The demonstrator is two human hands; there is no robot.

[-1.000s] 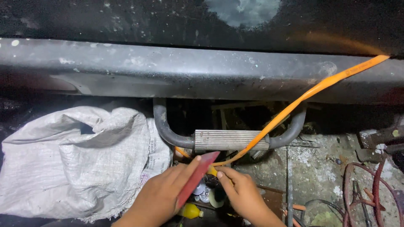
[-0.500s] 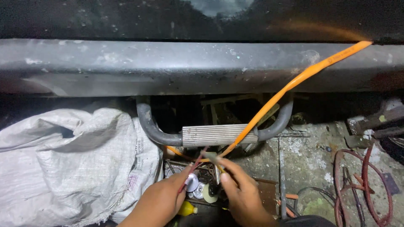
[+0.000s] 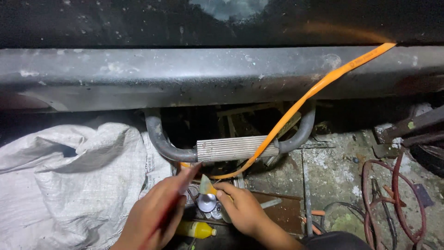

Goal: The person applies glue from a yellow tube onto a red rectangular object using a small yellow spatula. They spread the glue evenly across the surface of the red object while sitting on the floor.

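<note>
At lower centre, my left hand (image 3: 155, 217) grips a red strip (image 3: 187, 178); my right hand (image 3: 243, 208) pinches the orange strap (image 3: 314, 90) end, ready for trimming.

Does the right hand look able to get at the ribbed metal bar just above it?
Probably yes: the right hand sits just below the ribbed bar, with only the orange strap crossing nearby.

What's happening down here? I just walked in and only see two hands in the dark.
A person works low beside a ribbed metal footstep. The left hand holds a thin reddish flat piece, and the right hand pinches the end of an orange strap that runs under the step and up over the dark ledge.
</note>
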